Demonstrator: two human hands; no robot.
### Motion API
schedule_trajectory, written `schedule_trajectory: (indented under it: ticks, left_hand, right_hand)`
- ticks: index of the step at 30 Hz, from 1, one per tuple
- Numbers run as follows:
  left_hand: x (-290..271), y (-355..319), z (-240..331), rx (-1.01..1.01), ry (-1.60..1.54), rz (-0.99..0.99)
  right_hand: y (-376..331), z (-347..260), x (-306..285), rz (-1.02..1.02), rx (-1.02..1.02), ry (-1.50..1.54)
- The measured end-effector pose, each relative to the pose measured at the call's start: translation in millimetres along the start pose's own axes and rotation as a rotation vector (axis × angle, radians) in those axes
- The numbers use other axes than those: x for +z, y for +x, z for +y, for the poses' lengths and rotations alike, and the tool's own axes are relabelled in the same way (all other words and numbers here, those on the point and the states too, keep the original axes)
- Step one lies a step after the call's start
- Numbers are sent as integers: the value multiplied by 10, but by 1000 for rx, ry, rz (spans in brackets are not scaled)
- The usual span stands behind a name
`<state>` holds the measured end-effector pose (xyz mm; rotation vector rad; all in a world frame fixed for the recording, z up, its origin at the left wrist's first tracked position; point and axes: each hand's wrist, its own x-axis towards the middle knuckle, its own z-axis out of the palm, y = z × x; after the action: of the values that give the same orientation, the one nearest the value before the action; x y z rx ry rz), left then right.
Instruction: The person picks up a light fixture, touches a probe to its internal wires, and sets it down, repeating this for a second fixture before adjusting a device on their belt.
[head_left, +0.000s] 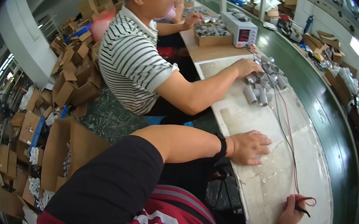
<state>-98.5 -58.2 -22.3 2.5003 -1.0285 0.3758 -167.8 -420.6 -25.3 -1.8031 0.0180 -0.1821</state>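
Note:
My left hand point(250, 147) lies palm down on the worn white tabletop point(264, 183), fingers spread, holding nothing. My right hand point(290, 215), nearer the front, is closed round a pair of test leads, one red and one black point(305, 210). Their thin cables point(290, 142) run back across the table towards a white bench power supply point(242, 30). Beyond my left hand is a loose pile of grey cylindrical parts point(261, 92). A co-worker's hand point(248, 68) rests at this pile's left side.
A co-worker in a striped shirt point(137, 58) sits at the table's left. Behind the pile, a cardboard box point(214, 35) holds similar grey parts. A green conveyor belt point(325, 115) runs along the right. Stacked cartons point(69, 86) and an open carton point(85, 145) crowd the left floor.

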Motion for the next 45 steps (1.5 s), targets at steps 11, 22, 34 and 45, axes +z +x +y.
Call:
schedule_trajectory:
  ticks: [11,22,34,45]
  left_hand:
    - [-87,-114,-44,41,-26,71]
    - [-124,234,170,102,23,13]
    - [-402,1683,3241,770,-110,-557]
    - [1581,2771,3803,1026,6,-301]
  right_hand:
    - [-67,-240,217,-29,-296,-170]
    - [59,-138,88,112,-419,-191]
    - [-453,-423,58,148,-96,1196]
    - [236,-255,-400,-145,415,582]
